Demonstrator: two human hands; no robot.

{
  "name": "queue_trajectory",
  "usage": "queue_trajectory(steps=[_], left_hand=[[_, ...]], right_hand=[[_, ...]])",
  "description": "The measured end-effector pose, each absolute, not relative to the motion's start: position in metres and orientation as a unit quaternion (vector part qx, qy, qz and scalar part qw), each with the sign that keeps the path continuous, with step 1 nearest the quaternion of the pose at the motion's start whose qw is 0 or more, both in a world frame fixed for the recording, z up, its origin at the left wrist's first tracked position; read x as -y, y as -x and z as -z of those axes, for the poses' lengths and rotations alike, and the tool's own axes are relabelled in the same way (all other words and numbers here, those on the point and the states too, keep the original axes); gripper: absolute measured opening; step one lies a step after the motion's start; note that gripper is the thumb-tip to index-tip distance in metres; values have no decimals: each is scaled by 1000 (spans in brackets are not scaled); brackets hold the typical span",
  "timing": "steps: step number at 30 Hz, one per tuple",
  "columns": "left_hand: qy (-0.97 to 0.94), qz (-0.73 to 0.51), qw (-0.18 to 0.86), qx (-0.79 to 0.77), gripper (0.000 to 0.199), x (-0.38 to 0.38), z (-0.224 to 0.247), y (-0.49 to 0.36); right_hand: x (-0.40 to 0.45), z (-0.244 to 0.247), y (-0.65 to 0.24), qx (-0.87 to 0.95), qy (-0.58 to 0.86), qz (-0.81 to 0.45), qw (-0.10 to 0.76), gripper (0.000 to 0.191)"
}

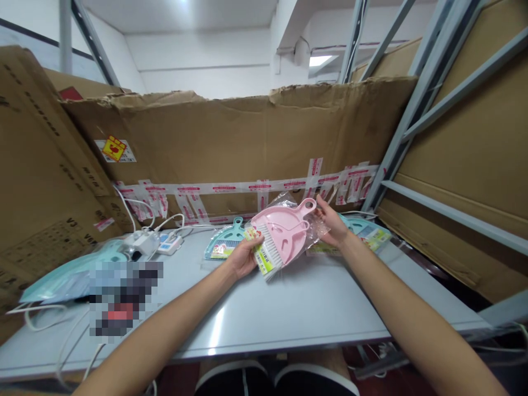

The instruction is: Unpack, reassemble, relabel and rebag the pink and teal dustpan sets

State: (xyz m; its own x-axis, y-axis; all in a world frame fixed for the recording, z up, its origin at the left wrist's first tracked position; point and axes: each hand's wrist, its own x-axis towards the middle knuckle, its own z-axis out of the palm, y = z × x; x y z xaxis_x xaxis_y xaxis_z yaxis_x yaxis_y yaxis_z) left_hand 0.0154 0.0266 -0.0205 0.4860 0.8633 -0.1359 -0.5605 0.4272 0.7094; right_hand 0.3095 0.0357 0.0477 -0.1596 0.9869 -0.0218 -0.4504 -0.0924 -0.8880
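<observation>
My left hand [245,257] grips the lower edge of a pink plastic dustpan [284,234], next to a small white-bristled brush [268,252] and a yellow-green label [263,258]. The set sits in a clear plastic bag [319,226]. My right hand [333,223] pinches the bag's loose end just right of the dustpan's looped handle. Both hands lift the set above a grey table [297,313]. A teal dustpan set [225,240] lies beyond my left hand, and another [363,228] lies partly behind my right wrist.
A white power strip [142,242] and cables lie at the table's back left, near a teal bagged item [70,278]. A pixelated patch [124,297] hides part of the table. Taped cardboard [231,137] stands behind the table, with a metal shelf frame [396,137] at right.
</observation>
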Motion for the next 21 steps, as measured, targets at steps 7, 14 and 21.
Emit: queue_trajectory(steps=[7,14,21], left_hand=[[-298,-440,810,-249,35,-26,20,-15],[-273,-480,794,-254,39,-32,18,-12],[-259,-510,782,-246,34,-29,12,-19]], right_hand=[[-33,-59,-316,490,344,-595,536,67],[-36,-48,-334,546,374,-574,482,45],[-38,-53,-323,554,399,-414,602,50]])
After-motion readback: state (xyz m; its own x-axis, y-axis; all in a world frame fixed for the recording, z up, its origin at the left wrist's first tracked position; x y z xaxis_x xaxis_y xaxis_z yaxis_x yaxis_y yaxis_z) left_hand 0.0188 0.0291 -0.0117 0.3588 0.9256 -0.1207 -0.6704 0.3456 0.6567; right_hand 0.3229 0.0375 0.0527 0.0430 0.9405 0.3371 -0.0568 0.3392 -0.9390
